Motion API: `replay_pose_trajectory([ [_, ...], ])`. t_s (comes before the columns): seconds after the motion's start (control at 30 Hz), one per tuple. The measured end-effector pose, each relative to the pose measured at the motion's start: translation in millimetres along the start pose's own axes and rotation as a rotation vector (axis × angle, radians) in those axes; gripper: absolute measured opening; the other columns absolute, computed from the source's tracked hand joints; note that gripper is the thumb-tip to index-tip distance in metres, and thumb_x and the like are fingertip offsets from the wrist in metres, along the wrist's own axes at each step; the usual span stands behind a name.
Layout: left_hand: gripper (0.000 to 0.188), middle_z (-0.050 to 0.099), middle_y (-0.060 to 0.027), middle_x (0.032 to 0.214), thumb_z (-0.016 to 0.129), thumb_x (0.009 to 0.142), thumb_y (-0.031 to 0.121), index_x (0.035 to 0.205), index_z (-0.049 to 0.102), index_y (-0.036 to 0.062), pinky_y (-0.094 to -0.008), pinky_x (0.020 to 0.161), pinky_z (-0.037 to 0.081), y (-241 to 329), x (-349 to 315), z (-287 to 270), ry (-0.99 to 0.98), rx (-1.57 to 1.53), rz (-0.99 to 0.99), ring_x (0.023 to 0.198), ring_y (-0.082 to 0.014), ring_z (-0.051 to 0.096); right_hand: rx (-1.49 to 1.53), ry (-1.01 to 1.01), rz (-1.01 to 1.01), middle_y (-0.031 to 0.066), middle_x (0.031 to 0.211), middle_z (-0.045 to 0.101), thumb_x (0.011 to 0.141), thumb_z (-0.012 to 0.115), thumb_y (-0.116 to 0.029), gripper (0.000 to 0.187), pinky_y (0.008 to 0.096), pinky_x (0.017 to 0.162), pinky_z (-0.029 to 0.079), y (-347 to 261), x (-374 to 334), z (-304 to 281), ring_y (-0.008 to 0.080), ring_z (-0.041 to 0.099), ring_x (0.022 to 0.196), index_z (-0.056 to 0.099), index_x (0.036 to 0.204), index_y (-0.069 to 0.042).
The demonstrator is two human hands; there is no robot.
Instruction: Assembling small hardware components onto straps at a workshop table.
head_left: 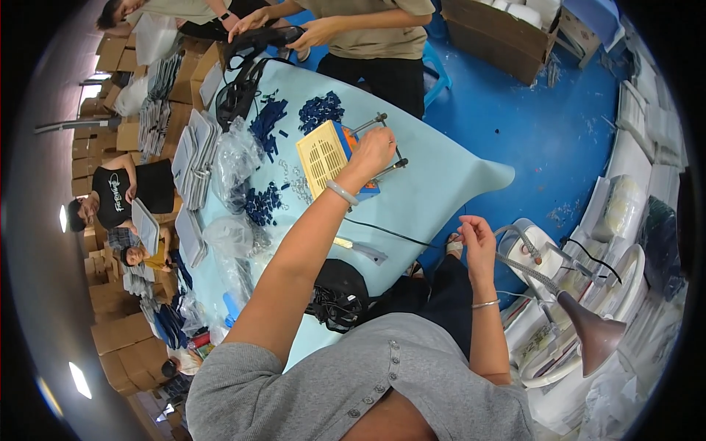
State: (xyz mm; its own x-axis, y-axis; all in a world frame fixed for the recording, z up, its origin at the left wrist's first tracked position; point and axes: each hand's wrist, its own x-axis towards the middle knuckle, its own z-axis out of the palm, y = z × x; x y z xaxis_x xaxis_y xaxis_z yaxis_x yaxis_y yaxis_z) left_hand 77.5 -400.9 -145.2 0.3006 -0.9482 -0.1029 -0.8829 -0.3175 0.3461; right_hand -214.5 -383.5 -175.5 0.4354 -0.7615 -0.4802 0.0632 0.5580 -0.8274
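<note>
- The right hand [479,239] is raised beyond the desk's edge, over the blue floor [478,147]. Its fingers are loosely curled; whether they pinch something small, I cannot tell.
- A black mesh bag [338,298] sits at the near side of the desk [434,158], close to the body. A careless lean could push it over.
- A thin black cord [390,232] crosses the desk toward the edge near the right hand. If a wrist or knee caught it and it is attached to the machine, the machine could be tugged askew.
- The left hand [376,153] reaches over the cream-and-blue machine [323,158], which is on the desk, vented face up. The bent fingers are beside its rod frame [390,170]; what they grip, if anything, I cannot tell. Should the frame move or heat, fingertips there might be nipped or burned.
- Clear small pieces [300,187] and dark blue strap pieces [321,110] lie loose around the machine; a sweeping forearm could scatter or mix them.
- Farther off, a co-worker's hand [316,33] handles black straps [261,40]; a trailing strap could drag across the piles.
</note>
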Motion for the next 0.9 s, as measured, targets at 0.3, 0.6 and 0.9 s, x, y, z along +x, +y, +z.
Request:
replay_pose_trajectory([
  [0.3,0.009,0.058,-0.0185,0.081,0.057,0.077,0.007,0.077,0.056,-0.0018,-0.0404,0.070,0.046,-1.7,0.6,4.1,0.074,-0.010,0.026,0.079,-0.0343,0.057,0.006,0.010,0.014,-0.0005,0.078,0.056,0.089,0.053,-0.011,0.014,0.0169,0.061,0.040,1.3,-0.9,-2.6,0.0048,0.050,0.067,0.059,0.098,-0.002],
  [0.6,0.008,0.057,-0.0174,0.079,0.058,0.076,0.006,0.078,0.054,-0.0009,-0.0403,0.069,0.045,-0.7,-2.9,4.0,0.095,0.032,0.119,0.078,-0.0339,0.056,0.030,0.001,0.021,-0.0008,0.077,0.056,0.089,0.053,-0.011,0.014,0.0170,0.061,0.039,3.4,-1.3,-2.3,0.0046,0.049,0.067,0.058,0.098,-0.002],
  [0.9,0.007,0.055,-0.0155,0.081,0.057,0.077,0.006,0.080,0.054,0.0009,-0.0400,0.071,0.045,4.0,-7.1,-3.8,0.060,0.082,0.185,0.082,-0.0329,0.054,0.042,0.002,0.015,-0.0006,0.076,0.055,0.089,0.053,-0.010,0.013,0.0171,0.061,0.039,8.5,-0.4,-2.9,0.0048,0.049,0.067,0.058,0.098,-0.001],
])
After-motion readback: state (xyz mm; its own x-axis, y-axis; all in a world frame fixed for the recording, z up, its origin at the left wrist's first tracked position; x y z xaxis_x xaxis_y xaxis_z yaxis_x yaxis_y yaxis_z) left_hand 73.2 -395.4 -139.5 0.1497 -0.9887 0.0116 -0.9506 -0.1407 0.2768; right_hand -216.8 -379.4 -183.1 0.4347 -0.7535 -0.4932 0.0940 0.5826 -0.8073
